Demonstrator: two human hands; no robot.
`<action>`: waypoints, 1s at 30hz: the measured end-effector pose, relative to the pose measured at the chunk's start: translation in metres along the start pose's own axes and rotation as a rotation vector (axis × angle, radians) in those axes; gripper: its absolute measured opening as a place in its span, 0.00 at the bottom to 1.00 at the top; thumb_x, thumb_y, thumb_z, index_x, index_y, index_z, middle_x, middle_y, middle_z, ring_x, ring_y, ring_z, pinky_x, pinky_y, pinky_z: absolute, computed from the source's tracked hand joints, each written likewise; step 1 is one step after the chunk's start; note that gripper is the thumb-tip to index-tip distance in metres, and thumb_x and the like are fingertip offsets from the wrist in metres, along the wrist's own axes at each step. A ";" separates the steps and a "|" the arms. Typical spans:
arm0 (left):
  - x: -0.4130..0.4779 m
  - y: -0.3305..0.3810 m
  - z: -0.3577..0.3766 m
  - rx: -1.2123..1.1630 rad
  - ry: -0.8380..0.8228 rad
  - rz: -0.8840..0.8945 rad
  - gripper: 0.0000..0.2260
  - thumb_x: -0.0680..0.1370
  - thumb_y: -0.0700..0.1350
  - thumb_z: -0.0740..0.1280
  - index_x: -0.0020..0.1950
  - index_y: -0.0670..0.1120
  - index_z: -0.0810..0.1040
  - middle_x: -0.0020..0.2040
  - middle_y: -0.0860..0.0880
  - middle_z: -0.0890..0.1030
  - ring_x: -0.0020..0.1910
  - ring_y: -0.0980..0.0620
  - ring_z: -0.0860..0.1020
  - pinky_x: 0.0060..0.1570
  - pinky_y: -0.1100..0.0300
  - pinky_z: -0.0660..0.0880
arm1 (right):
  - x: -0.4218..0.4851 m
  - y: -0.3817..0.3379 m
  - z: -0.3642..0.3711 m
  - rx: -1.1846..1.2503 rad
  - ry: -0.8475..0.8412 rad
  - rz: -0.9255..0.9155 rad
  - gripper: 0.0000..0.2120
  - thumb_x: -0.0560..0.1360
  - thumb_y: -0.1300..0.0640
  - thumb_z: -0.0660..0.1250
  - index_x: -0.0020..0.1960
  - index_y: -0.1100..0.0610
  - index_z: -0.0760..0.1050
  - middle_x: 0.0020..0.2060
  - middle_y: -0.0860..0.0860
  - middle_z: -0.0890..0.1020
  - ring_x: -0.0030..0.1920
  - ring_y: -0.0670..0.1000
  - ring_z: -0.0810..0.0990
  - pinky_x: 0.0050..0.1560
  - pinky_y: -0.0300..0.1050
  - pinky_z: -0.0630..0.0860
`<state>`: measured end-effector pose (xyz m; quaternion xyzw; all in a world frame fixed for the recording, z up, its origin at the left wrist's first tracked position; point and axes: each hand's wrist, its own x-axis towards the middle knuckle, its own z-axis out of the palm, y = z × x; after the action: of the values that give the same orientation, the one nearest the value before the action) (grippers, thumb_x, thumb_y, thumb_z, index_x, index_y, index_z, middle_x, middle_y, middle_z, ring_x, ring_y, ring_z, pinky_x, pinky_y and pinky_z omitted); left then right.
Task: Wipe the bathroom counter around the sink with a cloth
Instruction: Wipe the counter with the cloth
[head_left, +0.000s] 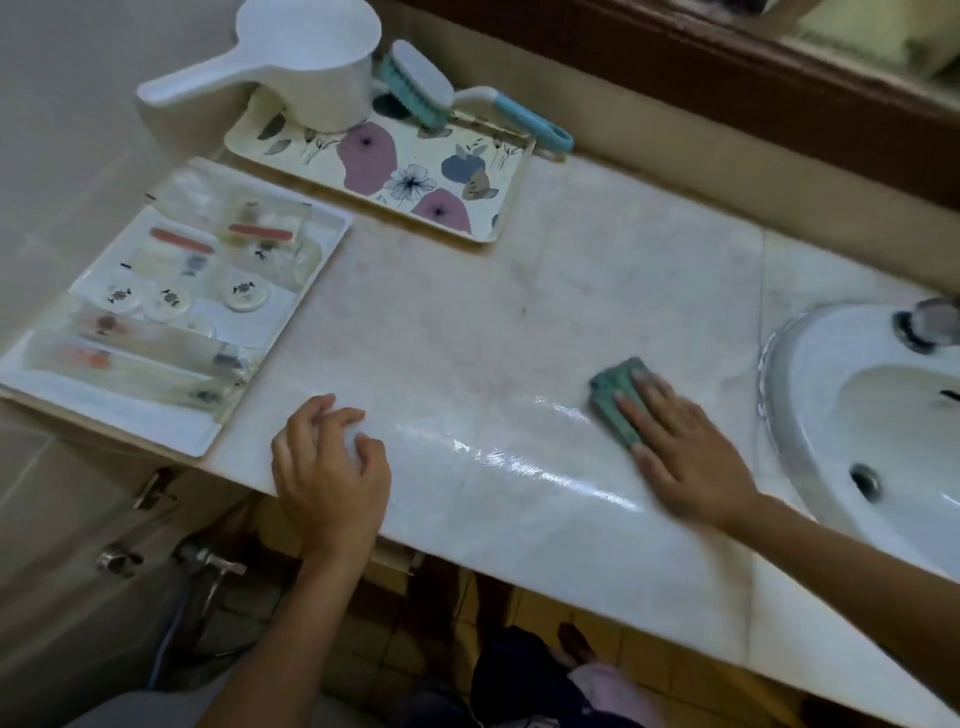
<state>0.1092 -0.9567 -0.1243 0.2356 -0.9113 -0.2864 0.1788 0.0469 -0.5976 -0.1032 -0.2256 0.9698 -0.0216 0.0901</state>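
Right hand (691, 457) flat on green cloth (618, 397)

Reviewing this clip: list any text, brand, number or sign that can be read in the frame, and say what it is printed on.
None can be read.
Round white lidded toiletry containers on the white rectangular amenity tray: dark emblem on each lid, too small and blurred to read.
Clear plastic toiletry packets on that tray: dark and orange marks, blurred.
Floral-patterned cream tray: flowers only, no words.
Green folded cloth, white oval sink: no visible text.
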 end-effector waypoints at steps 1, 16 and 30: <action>0.000 0.001 -0.001 0.001 -0.008 -0.001 0.10 0.72 0.41 0.65 0.52 0.47 0.79 0.61 0.48 0.75 0.57 0.44 0.71 0.53 0.57 0.64 | 0.014 0.015 -0.003 0.056 0.047 0.231 0.29 0.79 0.41 0.42 0.78 0.48 0.49 0.78 0.53 0.52 0.78 0.53 0.50 0.70 0.58 0.60; -0.018 0.121 0.043 -0.269 -0.398 0.247 0.09 0.74 0.37 0.67 0.52 0.47 0.80 0.65 0.49 0.72 0.64 0.50 0.68 0.54 0.62 0.66 | -0.157 -0.024 0.035 0.158 0.124 0.655 0.28 0.80 0.41 0.42 0.79 0.47 0.42 0.78 0.47 0.42 0.77 0.46 0.40 0.76 0.51 0.52; -0.043 0.132 0.083 -0.054 -0.517 0.470 0.13 0.72 0.41 0.68 0.55 0.50 0.78 0.66 0.51 0.72 0.67 0.46 0.65 0.63 0.49 0.65 | -0.003 -0.014 0.016 0.236 0.177 0.579 0.29 0.79 0.46 0.45 0.79 0.52 0.48 0.79 0.52 0.49 0.78 0.53 0.45 0.74 0.51 0.51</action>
<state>0.0636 -0.8015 -0.1162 -0.0658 -0.9479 -0.3114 0.0093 0.0587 -0.6089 -0.1171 0.0742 0.9886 -0.1269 0.0334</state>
